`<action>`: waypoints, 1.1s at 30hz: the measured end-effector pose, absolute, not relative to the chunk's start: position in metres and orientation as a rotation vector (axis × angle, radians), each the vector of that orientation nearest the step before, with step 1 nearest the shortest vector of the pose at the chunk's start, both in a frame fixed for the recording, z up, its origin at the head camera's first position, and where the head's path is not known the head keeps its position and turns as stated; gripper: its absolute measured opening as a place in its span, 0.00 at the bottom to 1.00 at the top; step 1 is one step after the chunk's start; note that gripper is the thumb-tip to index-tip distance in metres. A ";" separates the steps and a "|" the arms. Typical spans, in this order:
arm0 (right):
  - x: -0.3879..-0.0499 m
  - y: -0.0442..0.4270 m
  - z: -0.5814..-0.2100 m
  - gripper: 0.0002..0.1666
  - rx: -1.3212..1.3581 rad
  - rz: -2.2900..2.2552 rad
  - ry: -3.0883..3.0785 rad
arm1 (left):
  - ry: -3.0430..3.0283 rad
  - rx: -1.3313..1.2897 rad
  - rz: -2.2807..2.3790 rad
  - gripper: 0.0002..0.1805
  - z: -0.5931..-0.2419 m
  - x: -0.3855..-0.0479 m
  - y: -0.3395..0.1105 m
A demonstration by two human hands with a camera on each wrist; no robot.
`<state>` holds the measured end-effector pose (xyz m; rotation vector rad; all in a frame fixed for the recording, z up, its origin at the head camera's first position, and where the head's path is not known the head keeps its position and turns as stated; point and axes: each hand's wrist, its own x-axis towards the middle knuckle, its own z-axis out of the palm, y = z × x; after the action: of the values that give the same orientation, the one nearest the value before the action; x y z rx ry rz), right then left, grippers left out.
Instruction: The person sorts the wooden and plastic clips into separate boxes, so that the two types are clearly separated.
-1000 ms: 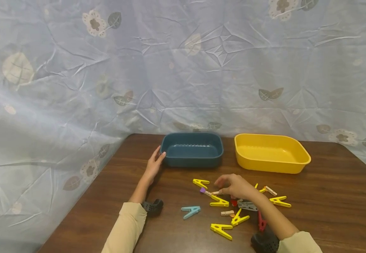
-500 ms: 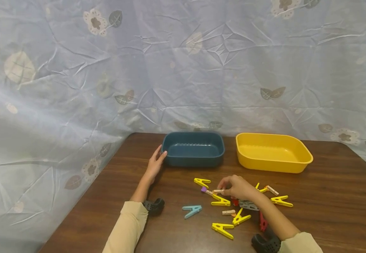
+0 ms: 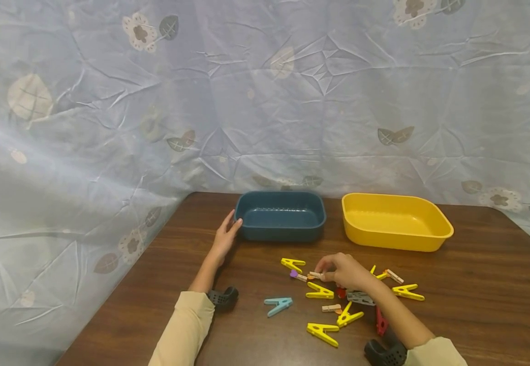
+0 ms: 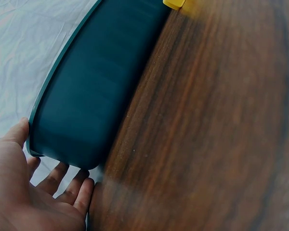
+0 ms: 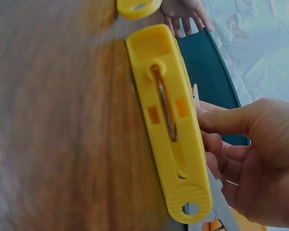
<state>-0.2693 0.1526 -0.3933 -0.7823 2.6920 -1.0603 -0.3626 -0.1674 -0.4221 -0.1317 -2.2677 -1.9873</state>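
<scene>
At the left end of the dark blue tray (image 3: 280,234), my left hand (image 3: 223,241) rests with its fingers spread against the end wall. The left wrist view has the thumb of that hand (image 4: 26,192) at the rim of the tray (image 4: 86,91). Thumb and fingers of my right hand (image 3: 348,272) pinch a small wooden clothespin (image 3: 315,275) with an orange piece. Beside it lie a wooden clothespin with a purple heart (image 3: 299,276) and a yellow clothespin (image 3: 320,291). In the right wrist view, a big yellow clothespin (image 5: 171,144) partly hides what the right hand (image 5: 260,154) pinches.
A yellow tray (image 3: 393,241) stands right of the blue one. Near the right forearm lie several yellow clothespins, grey ones (image 3: 361,298) and a red one (image 3: 381,321). A light blue clothespin (image 3: 278,305) lies nearer the left forearm. Patterned cloth hangs behind the table.
My right thumb and fingers have closed on the small wooden clothespin, which has shifted slightly along with the purple-heart one beside it. My left hand has stayed against the blue tray.
</scene>
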 end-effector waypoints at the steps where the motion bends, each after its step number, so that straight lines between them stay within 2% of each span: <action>1: -0.269 0.152 -0.393 0.05 -0.778 -1.061 2.694 | -2.264 -0.131 -1.991 0.33 -0.422 -0.363 -0.167; 11: -0.269 0.154 -0.392 0.05 -0.785 -1.038 2.784 | -2.222 -0.212 -1.935 0.36 -0.430 -0.365 -0.168; 15: -0.269 0.153 -0.391 0.05 -0.769 -1.021 2.835 | -2.253 -0.171 -1.968 0.36 -0.425 -0.363 -0.168; 23: -0.269 0.151 -0.390 0.05 -0.625 -1.046 2.903 | -2.259 -0.136 -2.059 0.34 -0.420 -0.364 -0.170; 33: -0.274 0.148 -0.387 0.04 -0.697 -1.091 2.915 | -2.251 -0.144 -1.982 0.35 -0.423 -0.362 -0.167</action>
<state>-0.2738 0.1485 -0.3870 -0.6967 2.9149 -1.0912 -0.3621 -0.1670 -0.4233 -0.1435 -2.2512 -1.9818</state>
